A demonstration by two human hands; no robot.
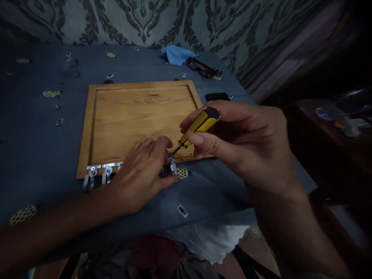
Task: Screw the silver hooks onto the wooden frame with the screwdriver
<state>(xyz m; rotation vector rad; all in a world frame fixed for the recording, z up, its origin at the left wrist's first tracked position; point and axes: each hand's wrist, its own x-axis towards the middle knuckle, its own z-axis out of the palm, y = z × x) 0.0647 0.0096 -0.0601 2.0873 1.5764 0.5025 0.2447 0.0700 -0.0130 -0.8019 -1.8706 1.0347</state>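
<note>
Nearest, a fold of white fabric (pixel 209 236) hung below the table edge. Above it, the left hand (pixel 142 174) lay palm down on the blue cloth (pixel 35 147) at the near edge of the one wooden board (pixel 139 116). Its fingertips rested against a metal hook (pixel 173 167); whether they pinched the hook or only pressed on it could not be told.

Four hooks showed along that edge. Two were plain at the left (pixel 90 176) (pixel 107 172), a third was half hidden by the hand (pixel 119 166), and the fourth was the one at the fingertips. More may have lain under the palm.

The right hand (pixel 247 143) was clenched around the single screwdriver (pixel 200 122), gripping its yellow-and-black handle between thumb and fingers. The shaft slanted down to the left, its tip at the top of the fourth hook.

Beyond the board lay one dark flat object (pixel 217 96), one pair of glasses (pixel 203 69) and one crumpled blue rag (pixel 177 54). Farthest back stood a patterned wall (pixel 145 19).
</note>
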